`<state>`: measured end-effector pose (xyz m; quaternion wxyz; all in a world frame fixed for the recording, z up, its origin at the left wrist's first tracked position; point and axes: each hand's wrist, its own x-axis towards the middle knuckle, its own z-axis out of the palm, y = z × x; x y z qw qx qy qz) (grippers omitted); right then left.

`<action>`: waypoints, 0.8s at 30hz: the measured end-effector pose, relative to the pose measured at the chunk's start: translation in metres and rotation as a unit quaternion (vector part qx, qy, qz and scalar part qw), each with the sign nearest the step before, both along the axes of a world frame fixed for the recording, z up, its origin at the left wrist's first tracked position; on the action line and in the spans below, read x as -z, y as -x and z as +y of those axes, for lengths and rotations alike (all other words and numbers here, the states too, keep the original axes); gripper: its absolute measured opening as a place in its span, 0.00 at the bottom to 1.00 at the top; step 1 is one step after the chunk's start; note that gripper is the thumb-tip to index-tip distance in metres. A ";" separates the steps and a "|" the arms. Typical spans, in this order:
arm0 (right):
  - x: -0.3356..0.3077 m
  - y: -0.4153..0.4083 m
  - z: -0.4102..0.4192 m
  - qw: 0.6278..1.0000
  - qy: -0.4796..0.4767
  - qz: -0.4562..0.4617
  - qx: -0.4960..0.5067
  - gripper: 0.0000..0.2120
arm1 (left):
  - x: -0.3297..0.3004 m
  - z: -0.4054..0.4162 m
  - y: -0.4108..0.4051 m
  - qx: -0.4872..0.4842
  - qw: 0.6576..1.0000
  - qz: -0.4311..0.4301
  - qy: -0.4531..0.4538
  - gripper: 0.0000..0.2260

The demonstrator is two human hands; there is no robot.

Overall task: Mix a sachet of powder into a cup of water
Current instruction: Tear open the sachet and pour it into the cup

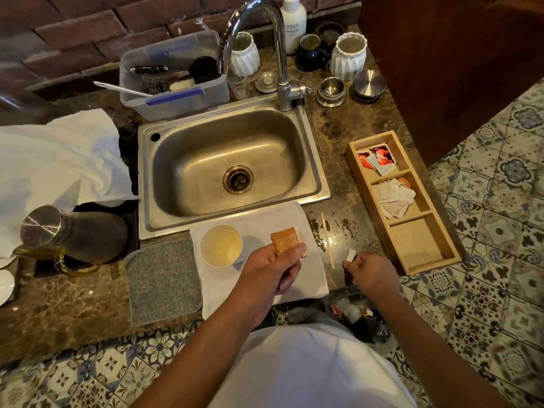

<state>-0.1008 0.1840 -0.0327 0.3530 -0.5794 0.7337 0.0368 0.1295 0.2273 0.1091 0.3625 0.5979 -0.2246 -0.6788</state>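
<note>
While the paper cup [221, 245] sits on the white cloth [297, 285], the left hand [272, 270], just right of the cup, pinches the orange sachet [287, 240]; further right, the right hand [372, 272] pinches a torn white scrap [351, 255], so the left pours.

Cup [221, 245] on cloth [265, 287] before sink [232, 163], stirrer [327, 240] right, divided box [412, 242] further right
</note>
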 end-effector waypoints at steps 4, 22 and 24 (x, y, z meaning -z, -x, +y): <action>-0.018 -0.003 -0.004 0.999 0.042 -0.019 -0.008 0.16 | -0.002 0.001 0.000 0.002 1.000 0.000 0.005 0.12; -0.169 -0.097 -0.040 0.909 0.049 -0.373 -0.179 0.04 | -0.018 0.019 -0.020 -0.021 0.999 -0.027 0.035 0.14; -0.170 -0.103 -0.041 0.909 0.046 -0.365 -0.197 0.04 | -0.022 0.024 -0.027 -0.006 0.997 -0.042 0.057 0.17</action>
